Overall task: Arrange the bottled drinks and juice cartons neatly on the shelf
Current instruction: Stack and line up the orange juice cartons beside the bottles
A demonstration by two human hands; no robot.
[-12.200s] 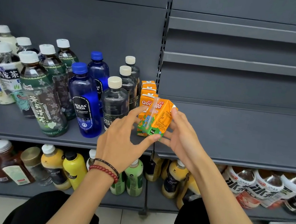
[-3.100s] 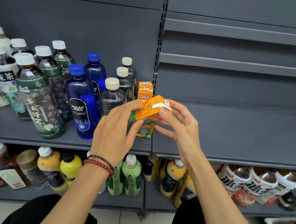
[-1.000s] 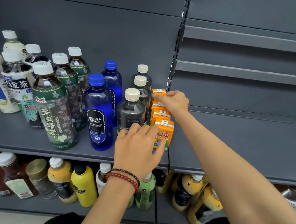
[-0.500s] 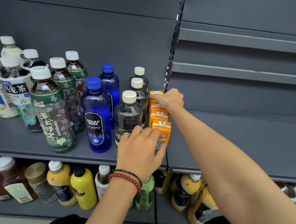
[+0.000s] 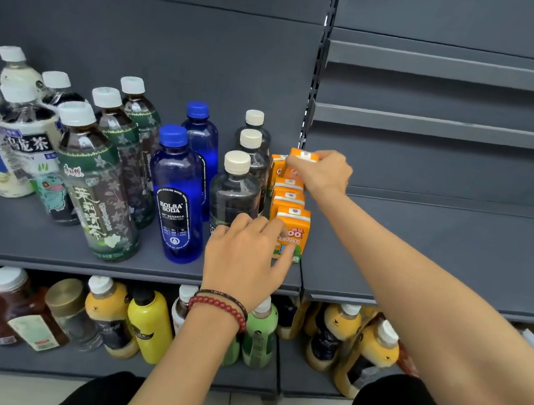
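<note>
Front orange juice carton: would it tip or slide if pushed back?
Probably slides: the front orange juice carton looks squat, flat-bottomed on a smooth shelf. Likely light, slightly squashy cardboard. The row of cartons behind would brace it.

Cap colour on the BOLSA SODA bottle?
Blue cap, clearest in the head view.

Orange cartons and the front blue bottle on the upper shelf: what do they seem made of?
Orange cartons, front carton to the rear carton gripped by the right hand: likely coated paperboard, matte print, sharp folded edges, foil-like spot on top. Blue bottle: probably tinted clear plastic, glossy, light showing through; glass cannot be excluded.
</note>
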